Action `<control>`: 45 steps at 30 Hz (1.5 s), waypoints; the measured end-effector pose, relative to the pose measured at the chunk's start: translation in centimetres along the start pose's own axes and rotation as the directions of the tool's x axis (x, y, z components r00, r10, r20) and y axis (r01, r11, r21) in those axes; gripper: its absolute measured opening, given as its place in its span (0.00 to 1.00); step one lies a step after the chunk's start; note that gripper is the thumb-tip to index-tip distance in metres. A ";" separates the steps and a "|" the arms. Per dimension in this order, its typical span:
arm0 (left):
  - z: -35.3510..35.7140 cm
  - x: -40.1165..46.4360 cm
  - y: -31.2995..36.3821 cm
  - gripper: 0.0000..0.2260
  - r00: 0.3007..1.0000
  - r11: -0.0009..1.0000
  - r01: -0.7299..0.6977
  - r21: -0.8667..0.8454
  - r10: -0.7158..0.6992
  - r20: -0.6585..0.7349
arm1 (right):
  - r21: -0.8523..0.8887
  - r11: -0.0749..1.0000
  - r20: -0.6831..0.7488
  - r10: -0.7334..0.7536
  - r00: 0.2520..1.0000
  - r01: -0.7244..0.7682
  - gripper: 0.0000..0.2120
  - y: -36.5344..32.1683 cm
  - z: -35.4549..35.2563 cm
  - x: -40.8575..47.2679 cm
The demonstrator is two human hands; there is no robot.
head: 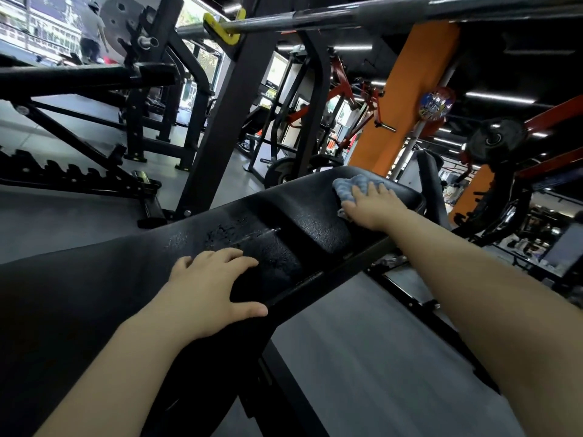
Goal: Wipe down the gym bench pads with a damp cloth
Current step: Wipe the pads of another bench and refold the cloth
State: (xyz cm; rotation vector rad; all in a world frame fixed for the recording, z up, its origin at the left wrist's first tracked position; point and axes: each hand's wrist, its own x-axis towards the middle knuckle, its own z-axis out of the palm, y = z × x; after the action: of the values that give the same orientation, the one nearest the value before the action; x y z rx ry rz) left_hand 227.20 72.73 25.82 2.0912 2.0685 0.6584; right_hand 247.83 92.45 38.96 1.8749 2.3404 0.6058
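Observation:
A long black bench pad runs from the lower left toward the upper right, with a gap before the smaller far pad. Wet streaks shine on the long pad near the gap. My right hand presses a crumpled blue cloth flat onto the far pad, fingers straight. My left hand rests on the long pad, its fingers spread on top and the thumb hooked over the near edge.
A barbell lies overhead on yellow rack hooks. Black rack uprights stand behind the bench, and an orange column rises beyond it. Another bench frame sits at left. A person stands far off at top left. Grey floor lies under the bench.

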 end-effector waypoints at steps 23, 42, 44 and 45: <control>0.0 0.1 0.3 0.34 1.000 0.999 -0.013 -0.047 0.013 -0.004 | -0.015 0.989 -0.020 -0.147 0.989 0.147 0.28 -0.8 0.2 -4.5; -1.5 -1.7 -1.8 0.35 0.997 0.996 0.066 0.064 -0.068 0.034 | 0.097 0.900 -0.202 -0.400 0.894 0.425 0.42 -14.5 4.7 -18.2; -1.7 -2.5 -2.5 0.34 0.993 0.992 0.096 0.078 -0.101 0.062 | 0.106 0.876 -0.212 -0.443 0.871 0.471 0.43 -15.2 5.2 -18.8; -1.7 -2.9 -2.8 0.34 0.992 0.992 0.105 0.066 -0.109 0.060 | 0.107 0.864 -0.223 -0.461 0.859 0.491 0.43 -15.1 5.2 -18.9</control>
State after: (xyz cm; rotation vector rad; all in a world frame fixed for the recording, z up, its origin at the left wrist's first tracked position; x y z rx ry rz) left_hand 224.03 69.73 25.60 1.9888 2.1747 0.5111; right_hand 240.18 73.20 25.44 1.2310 2.9079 0.5684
